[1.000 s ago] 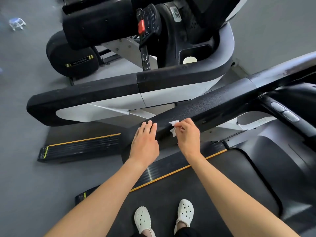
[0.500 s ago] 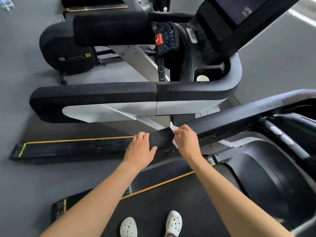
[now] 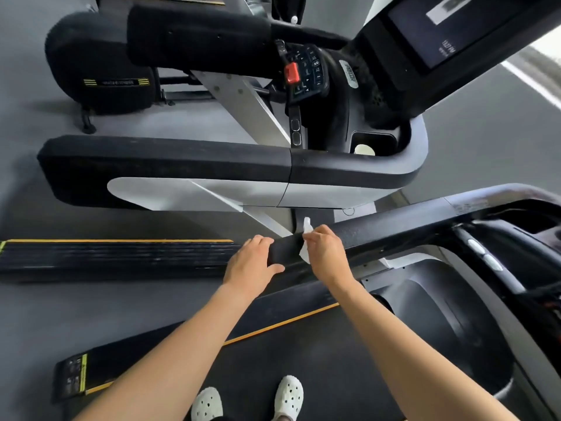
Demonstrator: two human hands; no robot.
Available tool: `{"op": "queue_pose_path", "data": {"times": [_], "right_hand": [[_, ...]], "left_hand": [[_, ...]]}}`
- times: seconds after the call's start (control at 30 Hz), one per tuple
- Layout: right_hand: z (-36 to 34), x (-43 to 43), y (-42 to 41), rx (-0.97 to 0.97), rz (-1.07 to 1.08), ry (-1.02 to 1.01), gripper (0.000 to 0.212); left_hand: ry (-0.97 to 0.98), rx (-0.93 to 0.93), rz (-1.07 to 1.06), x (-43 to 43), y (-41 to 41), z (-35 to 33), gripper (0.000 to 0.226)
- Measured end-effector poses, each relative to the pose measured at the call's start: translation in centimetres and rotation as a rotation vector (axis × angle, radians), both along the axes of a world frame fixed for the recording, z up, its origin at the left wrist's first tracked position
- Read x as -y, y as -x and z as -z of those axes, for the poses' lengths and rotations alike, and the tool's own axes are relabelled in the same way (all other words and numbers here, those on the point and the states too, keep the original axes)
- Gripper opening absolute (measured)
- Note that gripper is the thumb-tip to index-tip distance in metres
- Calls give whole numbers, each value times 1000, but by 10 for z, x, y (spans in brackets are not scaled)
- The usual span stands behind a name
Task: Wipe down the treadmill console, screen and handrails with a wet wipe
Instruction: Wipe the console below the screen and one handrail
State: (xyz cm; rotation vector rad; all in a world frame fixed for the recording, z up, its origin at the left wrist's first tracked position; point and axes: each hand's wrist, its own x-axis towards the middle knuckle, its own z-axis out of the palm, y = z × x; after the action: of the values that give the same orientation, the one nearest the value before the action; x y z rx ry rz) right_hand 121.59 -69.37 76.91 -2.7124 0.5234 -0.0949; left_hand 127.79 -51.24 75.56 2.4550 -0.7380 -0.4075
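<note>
I stand on a treadmill whose black left handrail [image 3: 394, 232] runs from the centre up to the right. My right hand [image 3: 326, 250] holds a crumpled white wet wipe [image 3: 306, 238] against the handrail close to its near end. My left hand [image 3: 253, 265] grips that near end, fingers over the top and thumb underneath. The rail bends into this treadmill's console [image 3: 516, 238] at the right edge, mostly out of frame. Two oval buttons [image 3: 484, 253] sit on an inner bar.
A second treadmill stands to the left, with its own black handrail [image 3: 167, 168], keypad with a red stop key [image 3: 292, 72] and dark screen [image 3: 437, 31]. A white cup [image 3: 364, 149] sits in its holder. The black belt [image 3: 303, 344] and my white clogs [image 3: 288, 393] are below.
The view tilted upward, bringing the neighbour's screen into sight. My left hand went from lying flat on the rail to gripping its end. My right hand still holds the wipe on the rail.
</note>
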Motion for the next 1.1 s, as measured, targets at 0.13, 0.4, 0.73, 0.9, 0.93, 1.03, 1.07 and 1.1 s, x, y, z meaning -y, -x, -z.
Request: {"op": "queue_pose_path", "data": {"times": [0.13,0.4,0.73,0.9,0.93,1.03,1.07,1.1], "right_hand": [[8,-27,-2,-31,-323,99,33],[9,14,-21,23,-79,100,29],[13,-7,-38,-4,-296,63,25],[10,6,-37,-17,-112,58,26],[12,-3,-37,-7,-130,57,29],[22,-38,-35,41,-282,30,31],[23,-47,-34,56,-328,35,31],[22,-52,-34,71,-360,49,30]], "left_hand": [[30,3,-10,-3,2,4,62],[118,-107,-91,-21,6,18,68],[160,-128,-146,-23,6,26,70],[167,-131,-158,-22,7,27,69],[160,-130,-160,-22,6,28,69],[149,-118,-160,-22,7,28,64],[146,-111,-160,-21,7,29,62],[142,-107,-159,-21,8,29,61]]}}
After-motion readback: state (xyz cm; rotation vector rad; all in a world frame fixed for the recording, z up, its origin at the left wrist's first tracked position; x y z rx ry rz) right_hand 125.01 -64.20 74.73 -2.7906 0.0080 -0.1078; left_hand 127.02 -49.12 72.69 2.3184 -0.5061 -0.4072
